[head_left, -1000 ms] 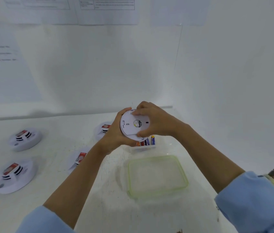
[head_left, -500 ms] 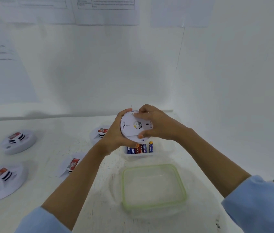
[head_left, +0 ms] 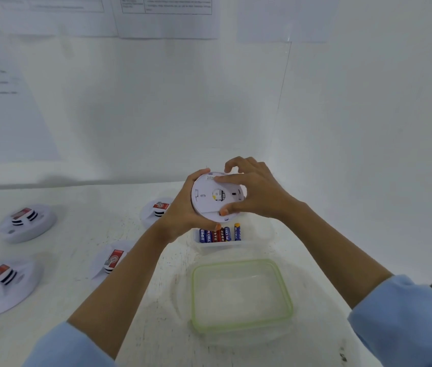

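- The left hand (head_left: 183, 217) cups a round white smoke alarm (head_left: 205, 201) from its left side. The thumb is hooked over the upper left rim and the palm lies behind the body.
- The right hand (head_left: 258, 193) grips the same alarm from its right side. The thumb presses the lower edge, the forefinger lies across the upper face, and the other fingers curl above the top rim.
- Both hands are thus clamped on the alarm, which is held in the air between them, tilted so its flat back faces the camera.
- Directly below the alarm, a row of blue and red batteries (head_left: 219, 235) sits in a clear tray (head_left: 257, 234) on the tabletop (head_left: 77, 234).
- Nearer the person, just in front of that tray, stands a clear box with a green rim (head_left: 193, 295).
- One more alarm (head_left: 158, 210) lies just behind the left wrist, partly hidden by it.
- Another alarm (head_left: 111, 260) lies beside the left forearm.
- Two further alarms lie well apart at the left, a back one (head_left: 28, 221) and a front one (head_left: 0, 284), each with a red label.
- Light blue sleeves (head_left: 405, 321) cover both arms.
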Tool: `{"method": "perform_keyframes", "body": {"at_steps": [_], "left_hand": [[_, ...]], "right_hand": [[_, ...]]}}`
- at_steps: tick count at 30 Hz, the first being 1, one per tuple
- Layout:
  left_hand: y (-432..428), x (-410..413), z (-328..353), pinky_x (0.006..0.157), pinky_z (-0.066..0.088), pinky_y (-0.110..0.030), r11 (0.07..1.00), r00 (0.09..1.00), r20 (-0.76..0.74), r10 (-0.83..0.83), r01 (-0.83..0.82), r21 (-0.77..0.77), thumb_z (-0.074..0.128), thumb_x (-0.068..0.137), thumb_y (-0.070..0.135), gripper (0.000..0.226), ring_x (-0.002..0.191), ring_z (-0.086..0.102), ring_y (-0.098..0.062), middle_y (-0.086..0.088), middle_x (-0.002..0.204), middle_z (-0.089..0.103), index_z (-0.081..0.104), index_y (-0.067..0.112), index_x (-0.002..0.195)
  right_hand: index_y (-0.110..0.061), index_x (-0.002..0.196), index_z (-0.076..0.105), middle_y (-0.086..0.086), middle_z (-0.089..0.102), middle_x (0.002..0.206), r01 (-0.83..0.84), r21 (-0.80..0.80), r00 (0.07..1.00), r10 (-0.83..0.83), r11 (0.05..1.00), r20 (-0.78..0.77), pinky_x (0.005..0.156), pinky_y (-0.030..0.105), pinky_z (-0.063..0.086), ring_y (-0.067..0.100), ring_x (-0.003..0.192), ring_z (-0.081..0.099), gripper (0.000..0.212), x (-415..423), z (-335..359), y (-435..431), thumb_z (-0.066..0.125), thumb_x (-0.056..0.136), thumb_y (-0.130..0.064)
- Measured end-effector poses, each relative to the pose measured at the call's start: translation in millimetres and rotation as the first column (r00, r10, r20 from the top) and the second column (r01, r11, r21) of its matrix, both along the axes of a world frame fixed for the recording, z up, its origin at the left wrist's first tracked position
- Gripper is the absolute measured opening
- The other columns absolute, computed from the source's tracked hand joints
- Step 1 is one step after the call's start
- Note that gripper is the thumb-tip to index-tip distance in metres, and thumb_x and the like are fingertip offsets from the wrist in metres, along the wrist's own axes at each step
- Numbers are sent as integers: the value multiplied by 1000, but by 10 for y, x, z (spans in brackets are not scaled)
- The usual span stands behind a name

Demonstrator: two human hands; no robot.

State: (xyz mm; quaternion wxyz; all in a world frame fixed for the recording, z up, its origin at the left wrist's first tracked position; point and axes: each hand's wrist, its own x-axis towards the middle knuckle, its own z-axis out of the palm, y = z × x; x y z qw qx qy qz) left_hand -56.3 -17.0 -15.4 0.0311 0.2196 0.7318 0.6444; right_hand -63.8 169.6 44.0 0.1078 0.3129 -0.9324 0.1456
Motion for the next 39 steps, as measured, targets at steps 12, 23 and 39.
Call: {"method": "perform_keyframes", "body": {"at_steps": [12,23,39], "left_hand": [[-49,16,-92,81,52,-20,1000,1000,27,11,-11,-14,79,50,-3,100,114,52,-7,4,128,48,31,24,134],[-54,-2,-145,91,48,-20,999,999,-1,34,-34,-39,80,52,3,101,120,48,-8,2,133,45,29,17,137],[15,50,-101,76,52,-19,989,993,-2,115,-114,90,75,50,-9,95,105,58,-2,4,124,50,32,21,130]], "right_hand": [[-29,129,52,-7,43,122,-26,169,999,21,985,35,89,29,14,12,112,30,65,-51,17,30,72,71,-48],[-23,128,52,-1,50,114,-46,85,999,44,995,24,93,25,19,15,106,43,63,26,-59,-98,68,74,-51],[-11,122,58,10,49,108,-89,-30,996,88,996,-5,77,22,37,16,92,40,53,-61,-137,-179,70,78,-38]]}}
